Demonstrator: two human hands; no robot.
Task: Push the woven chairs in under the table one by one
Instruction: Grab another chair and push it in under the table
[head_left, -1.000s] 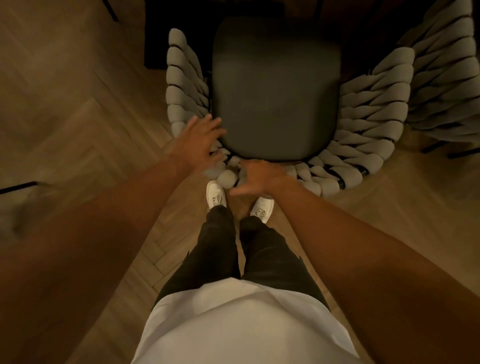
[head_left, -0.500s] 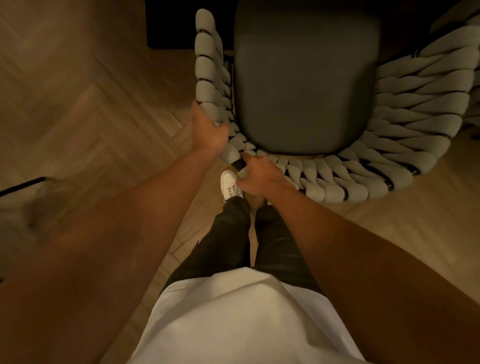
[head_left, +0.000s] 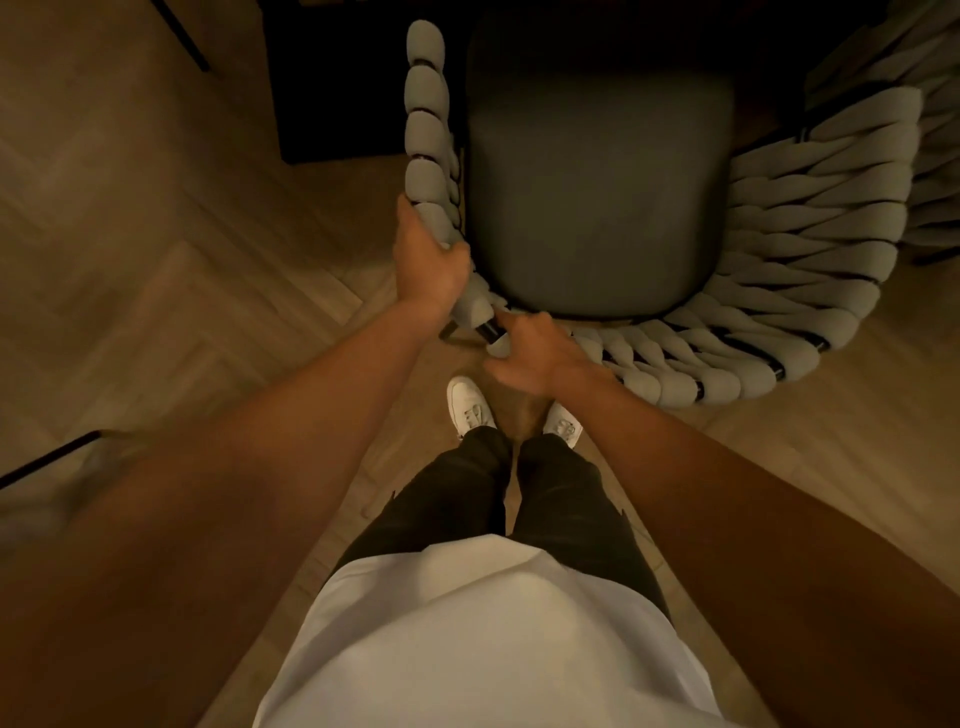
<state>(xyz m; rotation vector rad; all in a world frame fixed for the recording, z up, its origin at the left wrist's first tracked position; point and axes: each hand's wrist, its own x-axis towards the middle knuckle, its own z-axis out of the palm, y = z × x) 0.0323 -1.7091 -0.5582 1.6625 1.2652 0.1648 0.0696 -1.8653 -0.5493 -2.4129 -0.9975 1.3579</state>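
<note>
- Step: pushing the woven chair (head_left: 753, 291) under the worktop (head_left: 337, 78).
- Left hand (head_left: 428, 260) and right hand (head_left: 540, 358) grip its backrest rim, fingers curled.
- Next: a straight, even forward push.

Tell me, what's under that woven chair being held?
Under the woven chair only wood floor shows around its edges. The dark seat cushion and woven back cover everything beneath, legs included. Both hands grip its back rim.
</note>
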